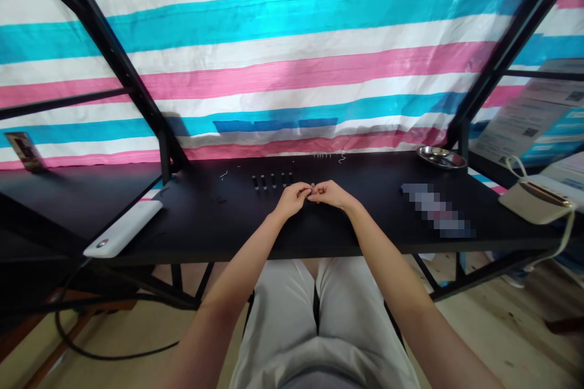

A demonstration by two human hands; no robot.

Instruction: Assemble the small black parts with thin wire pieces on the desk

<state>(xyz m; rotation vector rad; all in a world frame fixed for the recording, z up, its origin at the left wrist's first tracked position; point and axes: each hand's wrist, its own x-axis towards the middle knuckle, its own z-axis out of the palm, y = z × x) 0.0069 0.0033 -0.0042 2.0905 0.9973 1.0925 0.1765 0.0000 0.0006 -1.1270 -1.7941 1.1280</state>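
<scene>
My left hand (pixel 294 197) and my right hand (pixel 329 192) meet above the black table (pixel 196 219), their fingertips pinched close together. A tiny pale-tipped piece (pixel 312 186) shows between the fingertips; most of it is covered, and its kind is unclear. Just left of my left hand stands a row of several small dark cylinders with pale ends (pixel 273 180). Farther back, a line of tiny pale pin-like pieces (pixel 322 155) lies close to the table's rear edge.
A shiny metal dish (pixel 441 158) sits at the back right, with a pixelated item (pixel 435 209) before it. White thread-like scraps (pixel 342 158) lie behind my hands. A long white device (pixel 123 231) occupies the left end, a beige bag (pixel 536 200) the right. Black frame posts (pixel 132 85) flank the table.
</scene>
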